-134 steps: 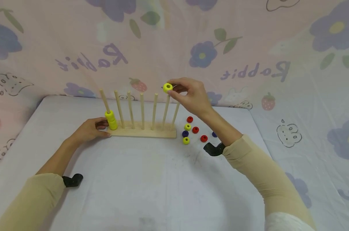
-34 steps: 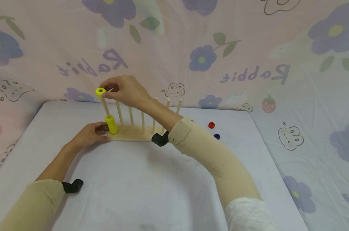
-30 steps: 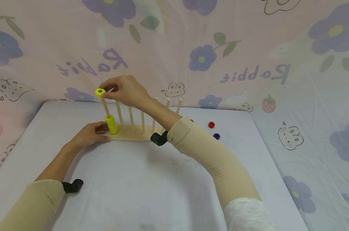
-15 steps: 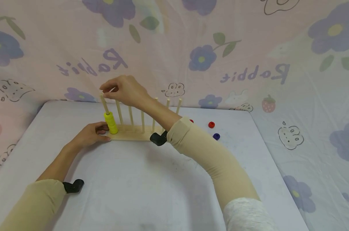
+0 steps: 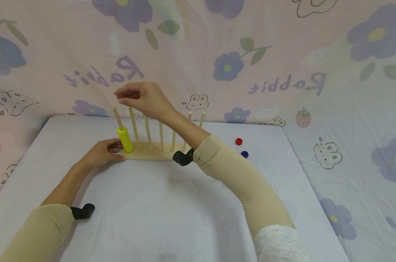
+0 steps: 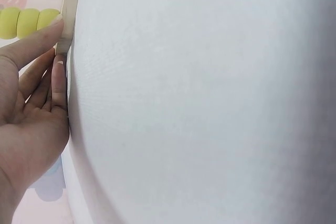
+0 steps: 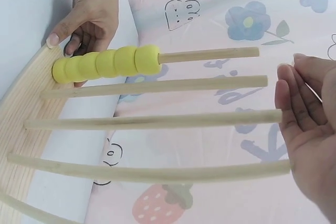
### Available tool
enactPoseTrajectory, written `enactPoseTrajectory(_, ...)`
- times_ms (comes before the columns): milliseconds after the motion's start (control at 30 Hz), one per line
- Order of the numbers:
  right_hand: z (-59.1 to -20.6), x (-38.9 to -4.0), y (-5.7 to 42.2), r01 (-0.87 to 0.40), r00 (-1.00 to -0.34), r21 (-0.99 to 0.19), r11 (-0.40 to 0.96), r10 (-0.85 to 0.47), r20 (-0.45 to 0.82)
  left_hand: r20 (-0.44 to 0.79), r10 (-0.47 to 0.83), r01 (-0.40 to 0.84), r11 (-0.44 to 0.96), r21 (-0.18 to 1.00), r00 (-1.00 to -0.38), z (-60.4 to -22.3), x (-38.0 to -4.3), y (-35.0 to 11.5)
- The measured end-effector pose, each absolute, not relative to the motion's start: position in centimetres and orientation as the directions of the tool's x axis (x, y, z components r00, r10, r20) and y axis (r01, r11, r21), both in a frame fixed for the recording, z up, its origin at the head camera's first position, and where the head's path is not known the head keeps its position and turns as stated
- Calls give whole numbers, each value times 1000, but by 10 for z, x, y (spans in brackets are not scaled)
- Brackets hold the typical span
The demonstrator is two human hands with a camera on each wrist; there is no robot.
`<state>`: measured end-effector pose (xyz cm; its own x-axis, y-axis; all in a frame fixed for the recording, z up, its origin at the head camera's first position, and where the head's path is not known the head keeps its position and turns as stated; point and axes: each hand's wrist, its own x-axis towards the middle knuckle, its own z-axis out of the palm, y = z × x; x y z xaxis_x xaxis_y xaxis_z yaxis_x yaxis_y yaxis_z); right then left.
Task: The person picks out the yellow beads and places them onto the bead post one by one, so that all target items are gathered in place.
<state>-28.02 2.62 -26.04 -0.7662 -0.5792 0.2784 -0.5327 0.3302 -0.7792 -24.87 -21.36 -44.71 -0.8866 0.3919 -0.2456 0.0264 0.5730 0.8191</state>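
Note:
A wooden peg rack point(image 5: 149, 155) stands on the table, with a row of upright pegs. Several yellow beads point(image 5: 125, 139) are stacked on its leftmost peg, whose bare upper part sticks out above them. My left hand point(image 5: 101, 154) grips the rack's left end, thumb at the front edge and fingers round the end; the left wrist view shows the thumb point(image 6: 37, 43) close to the lowest bead. Just above the tops of the left pegs hovers my right hand point(image 5: 147, 99), holding nothing, its fingers loosely bent. In the right wrist view its fingertips are apart from the stacked peg point(image 7: 210, 55).
A red bead point(image 5: 238, 141) and a dark blue bead point(image 5: 245, 154) lie on the white table point(image 5: 145, 214) right of the rack. My right forearm hides the rack's right end and the area beside it. A printed cloth point(image 5: 185, 43) hangs behind the table.
My right hand brought a yellow bead leftwards to the leftmost peg and let it go. The bead dropped onto the stack, and the hand has since risen slightly. My left hand stayed at the rack's end.

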Motion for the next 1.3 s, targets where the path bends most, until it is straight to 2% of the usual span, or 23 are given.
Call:
enactPoseTrajectory(467,-255,-278,69,-537,-799,-775,334,-497,340,-231,400,51,582,812,-887,-446,-253,-213)
enactPoseTrajectory(700,-261,-280,99,-571,-788,-759,312,-467,401,-246,398,34,578,815,-884,-446,-252,-215)
enactPoseTrajectory(1067,-263,-266,145,-524,-835,-798,298,-364,412,-254,394,24,578,816,-883,-445,-250,-214)
enactPoseTrajectory(1300,-267,-259,167,-540,-832,-795,275,-315,456,-248,397,29,575,817,-883,-446,-251,-213)
